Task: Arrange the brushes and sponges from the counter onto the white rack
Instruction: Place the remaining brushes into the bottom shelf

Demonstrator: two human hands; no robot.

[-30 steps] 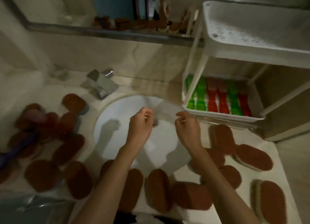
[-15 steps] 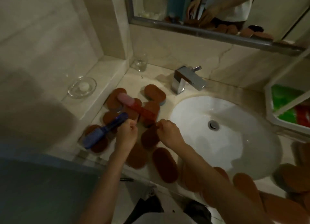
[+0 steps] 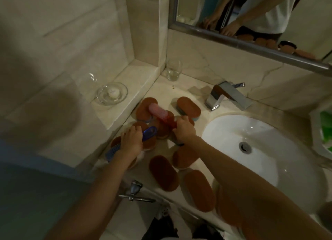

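Observation:
My left hand (image 3: 130, 140) is closed around the middle of a blue brush (image 3: 149, 132) that lies across the brown sponges at the counter's left end. My right hand (image 3: 185, 130) grips the handle end of a red brush (image 3: 159, 112) with pale pink bristles, resting on the same pile. Several brown oval sponges (image 3: 163, 172) lie around both hands and along the counter's front edge. Only a corner of the white rack (image 3: 314, 121) shows at the far right, with green brushes (image 3: 326, 120) inside.
A white sink basin (image 3: 269, 150) fills the counter's right half, with a chrome faucet (image 3: 227, 96) behind it. A drinking glass (image 3: 173, 70) stands in the back corner. A glass soap dish (image 3: 112, 93) sits on the left ledge. A mirror hangs above.
The view swung left from the rack to the counter's left end. Both hands moved from over the sink to the sponge pile and closed on the blue and red brushes.

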